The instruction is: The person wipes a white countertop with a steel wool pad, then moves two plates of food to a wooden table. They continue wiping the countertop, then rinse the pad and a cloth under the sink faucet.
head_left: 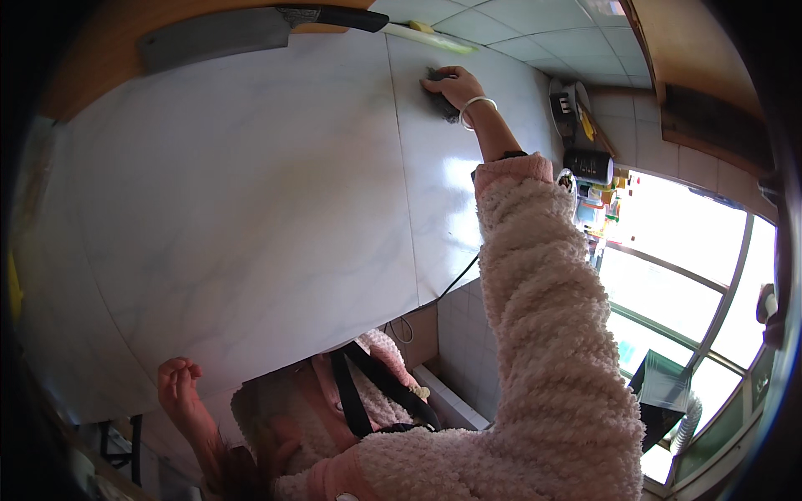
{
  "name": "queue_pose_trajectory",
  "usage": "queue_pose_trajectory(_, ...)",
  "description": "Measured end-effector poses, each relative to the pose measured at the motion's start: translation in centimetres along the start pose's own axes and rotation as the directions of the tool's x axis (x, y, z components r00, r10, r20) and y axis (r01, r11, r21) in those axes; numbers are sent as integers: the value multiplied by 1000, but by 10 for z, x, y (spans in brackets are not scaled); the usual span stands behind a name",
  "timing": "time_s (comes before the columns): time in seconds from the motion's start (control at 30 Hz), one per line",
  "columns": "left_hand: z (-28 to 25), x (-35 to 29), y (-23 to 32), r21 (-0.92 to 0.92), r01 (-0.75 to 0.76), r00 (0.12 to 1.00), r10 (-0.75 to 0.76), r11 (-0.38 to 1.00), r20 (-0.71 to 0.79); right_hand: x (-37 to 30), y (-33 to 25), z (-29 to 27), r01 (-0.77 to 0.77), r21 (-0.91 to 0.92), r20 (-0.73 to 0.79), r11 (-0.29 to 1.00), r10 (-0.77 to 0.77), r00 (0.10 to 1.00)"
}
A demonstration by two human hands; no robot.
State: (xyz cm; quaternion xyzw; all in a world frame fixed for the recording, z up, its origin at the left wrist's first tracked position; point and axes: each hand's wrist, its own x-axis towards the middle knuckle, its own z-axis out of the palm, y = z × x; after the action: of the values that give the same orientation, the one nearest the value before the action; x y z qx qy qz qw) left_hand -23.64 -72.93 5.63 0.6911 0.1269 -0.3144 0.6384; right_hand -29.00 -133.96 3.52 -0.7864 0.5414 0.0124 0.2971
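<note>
At the far right of the white marble-patterned countertop [251, 200], my right hand [458, 86] presses down on a crumpled dark grey cloth [440, 102]. Its fingers wrap over the cloth, and a white bangle [476, 107] circles the wrist. My right arm is stretched out in a fluffy pale pink sleeve [543, 292]. Down at the near left, my left hand [179, 386] hangs by the counter's front edge, its fingers curled in and nothing visible in them.
A cleaver [217, 40] with a black handle lies along the far edge on a wooden board [92, 63]. Beside its handle is a pale green stalk-like thing [430, 37]. A black container [588, 166] and small items stand right of my forearm, near a bright window [668, 250]. A black cable [459, 280] crosses the front edge.
</note>
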Motion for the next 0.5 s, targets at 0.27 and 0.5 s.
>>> queue_pose_trajectory(0.27,5,-1,-2,10,7,1000,-7,1000,5,-4,-2,-2,-21,103,62,994,15,998)
queue_pose_trajectory(0.5,2,-2,-4,1,15,1000,-15,1000,-8,1,-2,4,5,-4,-38,1000,-5,999)
